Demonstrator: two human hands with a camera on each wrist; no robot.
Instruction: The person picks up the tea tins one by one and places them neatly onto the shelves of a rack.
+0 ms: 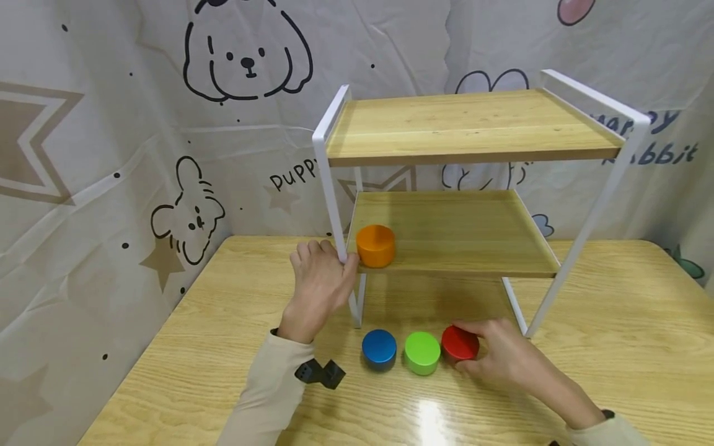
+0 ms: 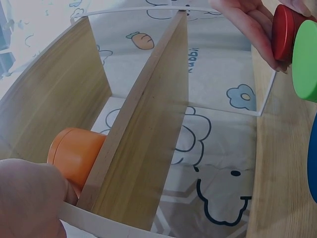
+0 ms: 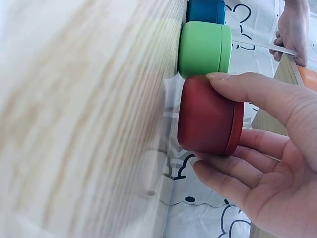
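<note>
My right hand (image 1: 504, 354) holds a red round tin (image 1: 460, 344) by its sides, thumb on the near side and fingers on the far side; the right wrist view shows a lid seam around it. Directly left of it stands a green round tin (image 1: 422, 353), then a blue round tin (image 1: 379, 350). My left hand (image 1: 319, 279) grips the white front left post (image 1: 330, 204) of a two-tier shelf (image 1: 457, 232) at the height of the lower board. Beside that hand, an orange round tin (image 1: 376, 246) rests on the lower board's left end.
Overhead is the upper wooden board (image 1: 468, 127), with the white right post (image 1: 586, 229) behind and right of my right hand. The shelf stands on a wood-grain table (image 1: 223, 347). A printed cloth (image 1: 139, 124) hangs behind and at the left.
</note>
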